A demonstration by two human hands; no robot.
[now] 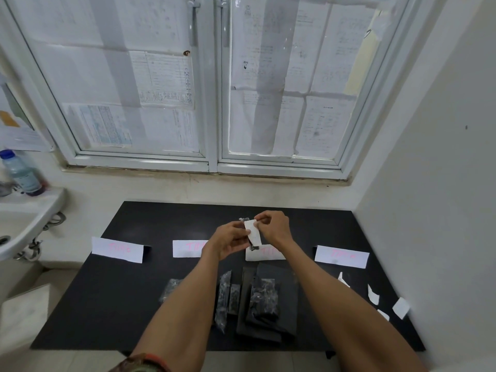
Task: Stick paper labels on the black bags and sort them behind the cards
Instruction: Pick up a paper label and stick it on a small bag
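Note:
Above the middle of the black table [112, 304], my left hand [230, 238] grips a small black bag [253, 247] with a white paper label [254, 232] on its front. My right hand [273, 228] pinches the label's top edge. Only the bag's ends show past the label. Several white folded cards with pink writing stand in a row: far left card [117, 249], second card [188, 248], third card [264, 253], far right card [341, 256]. More black bags [264, 296] lie on a dark sheet near the front, between my forearms.
Loose paper labels [400, 307] lie along the table's right edge, next to the wall. A white sink [29, 218] with a bottle [22, 174] on its rim stands to the left. Behind the table is a window covered with papers.

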